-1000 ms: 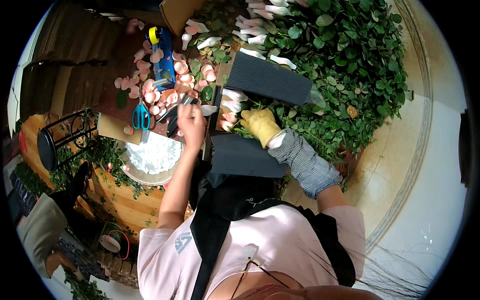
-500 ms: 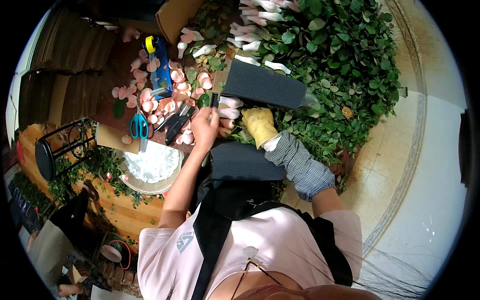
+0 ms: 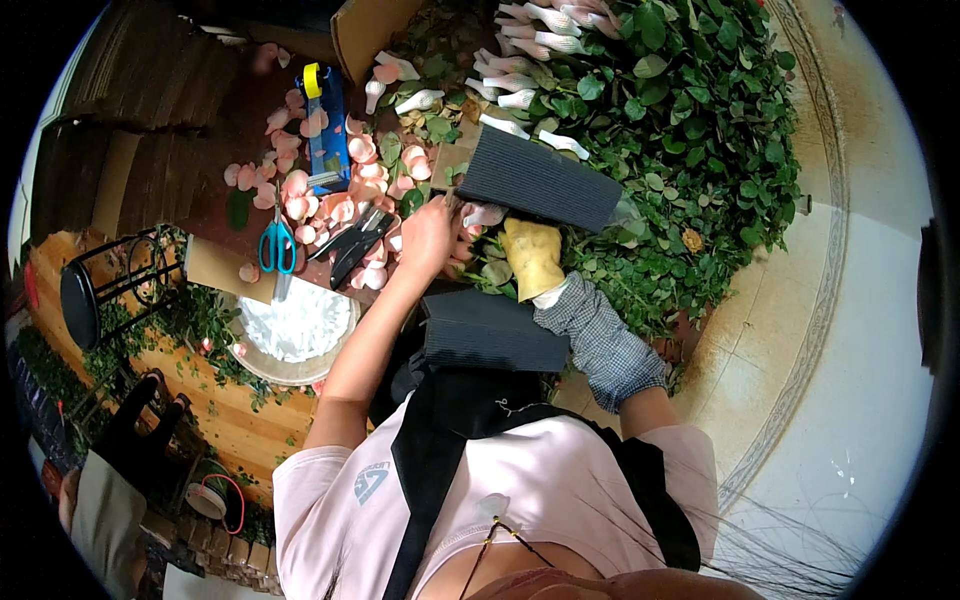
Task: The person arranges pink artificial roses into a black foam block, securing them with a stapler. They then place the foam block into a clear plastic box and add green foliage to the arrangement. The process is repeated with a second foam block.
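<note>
My left hand (image 3: pixel 430 238) is bare, its fingers closed at the left end of a dark corrugated cardboard sheet (image 3: pixel 540 178). What it pinches is hidden. Just beside those fingertips, a pink rose head in white netting (image 3: pixel 483 215) shows below the sheet. My right hand (image 3: pixel 532 258) wears a yellow glove and a checked sleeve cover. It is curled against the lower edge of the sheet, among rose leaves and stems; its fingertips and whatever they grip are out of sight. A second dark corrugated piece (image 3: pixel 495 335) lies nearer my body.
Loose pink petals (image 3: pixel 360 150) surround a blue tape dispenser (image 3: pixel 325 130), teal scissors (image 3: pixel 277 245) and a black stapler (image 3: pixel 360 245). A bowl (image 3: pixel 300 378) holds white netting pieces. Netted roses (image 3: pixel 510 82) with leafy stems (image 3: pixel 690 140) pile up at the far right. Cardboard stacks (image 3: pixel 150 90) stand left.
My left hand has moved slightly right and up against the sheet's left end, covering the dark object seen there before. The sheet and my gloved hand have shifted slightly right in view.
</note>
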A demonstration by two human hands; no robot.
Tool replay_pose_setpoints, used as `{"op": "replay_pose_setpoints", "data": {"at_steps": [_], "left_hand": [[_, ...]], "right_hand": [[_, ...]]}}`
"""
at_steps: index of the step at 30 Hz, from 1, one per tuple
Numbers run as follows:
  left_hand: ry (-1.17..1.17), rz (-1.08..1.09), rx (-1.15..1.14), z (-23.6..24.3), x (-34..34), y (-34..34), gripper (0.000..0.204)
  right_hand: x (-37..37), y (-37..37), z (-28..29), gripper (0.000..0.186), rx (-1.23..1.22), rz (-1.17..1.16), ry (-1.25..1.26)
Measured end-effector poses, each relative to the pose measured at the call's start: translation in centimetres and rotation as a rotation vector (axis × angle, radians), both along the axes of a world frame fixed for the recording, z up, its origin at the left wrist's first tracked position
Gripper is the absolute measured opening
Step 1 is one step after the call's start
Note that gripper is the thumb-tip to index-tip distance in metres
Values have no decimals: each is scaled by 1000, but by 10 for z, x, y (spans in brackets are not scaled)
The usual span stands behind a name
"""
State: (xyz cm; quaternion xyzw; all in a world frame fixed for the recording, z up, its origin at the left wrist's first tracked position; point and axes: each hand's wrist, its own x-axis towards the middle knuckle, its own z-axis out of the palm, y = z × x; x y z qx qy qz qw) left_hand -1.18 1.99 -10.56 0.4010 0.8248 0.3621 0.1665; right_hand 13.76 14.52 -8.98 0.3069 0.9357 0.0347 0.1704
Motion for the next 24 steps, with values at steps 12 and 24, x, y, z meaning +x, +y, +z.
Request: {"op": "replay_pose_setpoints", "data": {"at_steps": [12,24], "left_hand": [[-411,126,252,15,-37,-47,14],[-371,148,-92,52,-61,-98,28]], "right_hand": [[-3,3,19,46,-10,57,328],[8,11,1,16,97,56,360]]}}
